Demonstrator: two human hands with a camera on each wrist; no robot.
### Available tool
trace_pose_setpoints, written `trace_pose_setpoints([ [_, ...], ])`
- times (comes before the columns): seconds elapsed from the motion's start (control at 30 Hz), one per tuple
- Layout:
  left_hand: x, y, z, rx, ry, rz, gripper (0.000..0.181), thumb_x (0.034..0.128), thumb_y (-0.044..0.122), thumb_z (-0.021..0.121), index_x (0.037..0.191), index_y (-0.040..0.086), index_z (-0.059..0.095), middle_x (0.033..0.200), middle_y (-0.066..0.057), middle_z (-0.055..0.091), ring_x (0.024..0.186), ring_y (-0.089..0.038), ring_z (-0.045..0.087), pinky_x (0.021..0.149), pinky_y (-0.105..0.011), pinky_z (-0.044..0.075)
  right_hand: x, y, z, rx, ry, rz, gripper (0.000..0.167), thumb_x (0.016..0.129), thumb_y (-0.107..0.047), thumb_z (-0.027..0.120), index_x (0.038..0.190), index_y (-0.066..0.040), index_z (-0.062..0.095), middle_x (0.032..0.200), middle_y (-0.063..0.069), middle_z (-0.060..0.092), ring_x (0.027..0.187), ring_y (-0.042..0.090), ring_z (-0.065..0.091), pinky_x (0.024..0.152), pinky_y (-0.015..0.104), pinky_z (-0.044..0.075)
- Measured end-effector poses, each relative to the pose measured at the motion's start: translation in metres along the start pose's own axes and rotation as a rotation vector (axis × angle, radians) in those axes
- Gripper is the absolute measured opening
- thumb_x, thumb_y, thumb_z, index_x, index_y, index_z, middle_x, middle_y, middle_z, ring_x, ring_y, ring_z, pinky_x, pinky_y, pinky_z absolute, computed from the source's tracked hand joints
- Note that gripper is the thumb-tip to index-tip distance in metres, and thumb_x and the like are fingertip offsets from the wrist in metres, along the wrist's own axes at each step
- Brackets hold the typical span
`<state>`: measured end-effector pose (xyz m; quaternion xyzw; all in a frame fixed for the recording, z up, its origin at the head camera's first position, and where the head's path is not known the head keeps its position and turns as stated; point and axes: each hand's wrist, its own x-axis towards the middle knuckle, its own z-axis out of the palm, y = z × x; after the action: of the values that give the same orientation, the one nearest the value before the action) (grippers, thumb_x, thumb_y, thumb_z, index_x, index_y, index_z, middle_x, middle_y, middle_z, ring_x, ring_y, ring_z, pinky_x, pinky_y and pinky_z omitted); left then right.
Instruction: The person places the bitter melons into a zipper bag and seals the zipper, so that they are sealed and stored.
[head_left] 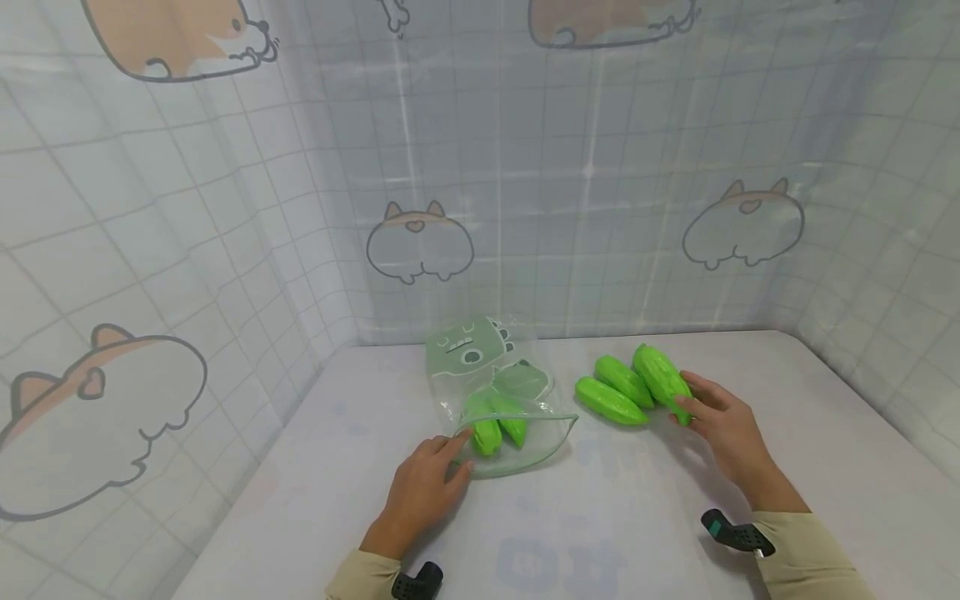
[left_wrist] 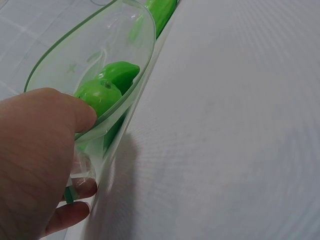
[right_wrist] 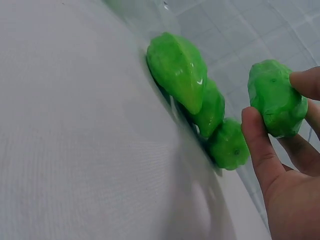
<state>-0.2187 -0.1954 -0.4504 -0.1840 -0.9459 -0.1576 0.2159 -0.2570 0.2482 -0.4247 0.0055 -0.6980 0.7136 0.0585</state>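
Observation:
My left hand (head_left: 427, 483) pinches the mouth of a clear plastic bag (head_left: 450, 383) with a green rim and cartoon print. In the left wrist view the thumb lies over the rim (left_wrist: 145, 75), with fingers below. Inside the bag lie green bitter melons (left_wrist: 100, 95). Off to the right, my right hand (head_left: 723, 429) grips a bumpy, glossy green bitter melon (right_wrist: 277, 97) between thumb and fingers. Three more bitter melons (right_wrist: 177, 67) lie close together beside it in the right wrist view; from the head, the held one partly hides this group.
A white table (head_left: 600, 500) carries everything. Behind it and along both sides hangs a curtain (head_left: 570, 208) with a grid and cartoon animals. Black bands (head_left: 738, 533) sit at both wrists, by beige sleeves.

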Motion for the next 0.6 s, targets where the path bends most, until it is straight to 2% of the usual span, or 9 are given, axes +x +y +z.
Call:
trace_pose_setpoints([
  [0.23, -0.001, 0.0, 0.001, 0.0, -0.001, -0.008, 0.046, 0.0919, 0.029, 0.071, 0.137, 0.02, 0.064, 0.108, -0.004, 0.068, 0.097, -0.021, 0.064, 0.074, -0.04, 0.055, -0.001, -0.001, 0.005, -0.098, -0.032, -0.023, 0.071, 0.098, -0.027, 0.068, 0.153, 0.002, 0.035, 0.147, 0.024, 0.039, 0.105, 0.001, 0.058, 0.087, 0.027, 0.055],
  [0.6, -0.001, -0.002, 0.003, 0.001, 0.015, 0.013, 0.046, 0.091, 0.03, 0.072, 0.136, 0.019, 0.064, 0.109, -0.004, 0.068, 0.097, -0.022, 0.064, 0.074, -0.041, 0.055, -0.01, -0.005, 0.019, -0.119, -0.098, -0.044, 0.067, 0.1, -0.027, 0.065, 0.151, 0.004, 0.036, 0.155, 0.027, 0.032, 0.107, -0.001, 0.058, 0.087, 0.027, 0.055],
])
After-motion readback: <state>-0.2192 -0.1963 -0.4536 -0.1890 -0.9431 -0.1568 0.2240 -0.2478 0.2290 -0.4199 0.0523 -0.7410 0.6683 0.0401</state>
